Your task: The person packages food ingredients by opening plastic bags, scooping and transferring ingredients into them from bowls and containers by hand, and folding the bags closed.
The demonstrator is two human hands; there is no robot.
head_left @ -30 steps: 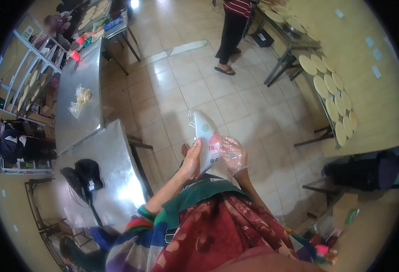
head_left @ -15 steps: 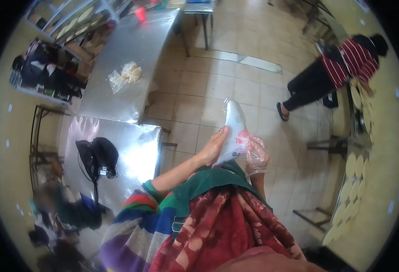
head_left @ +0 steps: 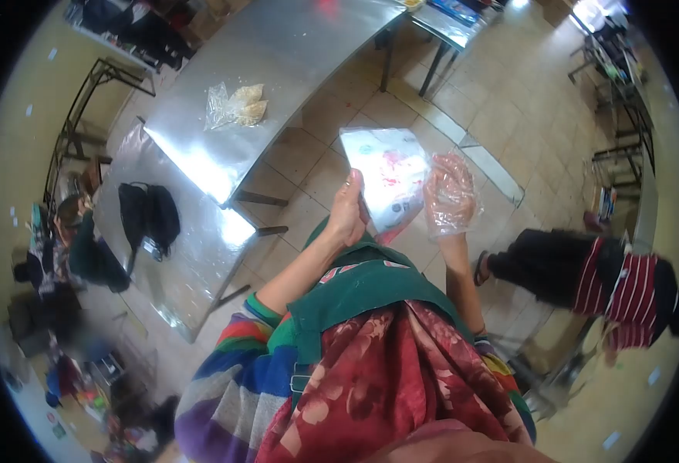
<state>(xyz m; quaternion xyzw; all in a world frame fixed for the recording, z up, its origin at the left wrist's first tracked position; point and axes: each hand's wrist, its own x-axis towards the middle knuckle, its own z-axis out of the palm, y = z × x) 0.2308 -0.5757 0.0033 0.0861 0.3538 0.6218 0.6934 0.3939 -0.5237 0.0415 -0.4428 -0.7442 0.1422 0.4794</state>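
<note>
A flat white plastic packet (head_left: 390, 181) with red print is held up in front of my apron. My left hand (head_left: 349, 210) is bare and closed on the packet's left edge, its thumb on the near face. At the opposite edge is my right hand (head_left: 451, 197), inside a loose, clear plastic glove. Its fingers are curled at the packet's right side, partly blurred by glare on the glove.
On the metal table (head_left: 293, 62) lie an open clear bag and pale pieces of food (head_left: 247, 106). A black bag (head_left: 148, 216) rests on the nearer table. Another person (head_left: 594, 278) in a striped top stands at the right; a seated person (head_left: 96, 251) is at the left.
The packet has turned its broad printed face more fully toward me. My view has swung to the right, and the person in stripes appears lower in it. Both hands stay at the packet.
</note>
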